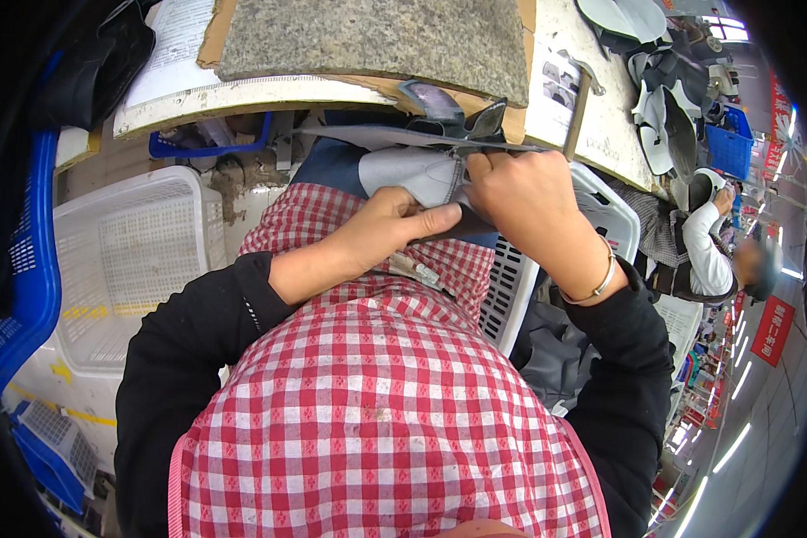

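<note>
At nine o'clock a white mesh crate (130,260) is sitting beside the person's knee, showing nothing inside, with a blue crate (22,269) curving along its outer side. Just above centre, the left hand (381,235) is pinching the grey shoe upper (412,175) from below, thumb and fingertips closing on its lower edge. The right hand (522,202), at one o'clock from it, is clenching round the same piece where a darker flap (457,121) is sticking up. The upper is lying over the lap, just under the edge of the workbench (242,94). It is looking light, limp and bendy, so gripping near the seam edges seems best. At three o'clock another white crate (601,215) is holding dark grey pieces (551,354).
</note>
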A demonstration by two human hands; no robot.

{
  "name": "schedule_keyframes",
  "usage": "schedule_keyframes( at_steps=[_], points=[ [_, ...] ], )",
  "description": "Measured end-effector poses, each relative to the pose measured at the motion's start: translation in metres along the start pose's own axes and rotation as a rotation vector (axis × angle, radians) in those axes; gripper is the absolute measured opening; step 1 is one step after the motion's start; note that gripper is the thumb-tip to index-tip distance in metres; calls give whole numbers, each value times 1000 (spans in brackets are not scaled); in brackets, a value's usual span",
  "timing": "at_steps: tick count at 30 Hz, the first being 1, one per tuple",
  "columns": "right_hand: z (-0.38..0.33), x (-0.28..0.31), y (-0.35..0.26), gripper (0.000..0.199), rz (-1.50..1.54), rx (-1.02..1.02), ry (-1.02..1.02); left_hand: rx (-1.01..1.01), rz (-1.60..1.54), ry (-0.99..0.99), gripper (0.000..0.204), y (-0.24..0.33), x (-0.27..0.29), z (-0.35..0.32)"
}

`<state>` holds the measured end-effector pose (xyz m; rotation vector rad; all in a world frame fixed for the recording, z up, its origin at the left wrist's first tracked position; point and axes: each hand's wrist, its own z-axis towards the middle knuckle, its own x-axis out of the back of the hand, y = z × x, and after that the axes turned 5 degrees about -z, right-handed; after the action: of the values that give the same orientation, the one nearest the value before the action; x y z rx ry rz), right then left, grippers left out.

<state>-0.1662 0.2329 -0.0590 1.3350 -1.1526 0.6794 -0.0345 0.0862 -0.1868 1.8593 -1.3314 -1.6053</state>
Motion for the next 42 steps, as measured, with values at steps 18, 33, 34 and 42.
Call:
schedule_keyframes(
  at_steps=[18, 33, 34, 42],
  points=[
    [-8, -20, 18, 13, 1016, -441, -87, 222, 358, 141, 56, 27, 17, -12],
    [-55, 8, -15, 7, 617, -281, 227, -804, 1439, 53, 10, 47, -21, 11],
    [-66, 10, -13, 4, 852, -473, 151, -839, 1432, 101, 9, 45, -19, 4],
    [-86, -21, -60, 53, 1163, -505, 131, -1128, 1418, -18, 8, 44, -5, -10]
  ],
)
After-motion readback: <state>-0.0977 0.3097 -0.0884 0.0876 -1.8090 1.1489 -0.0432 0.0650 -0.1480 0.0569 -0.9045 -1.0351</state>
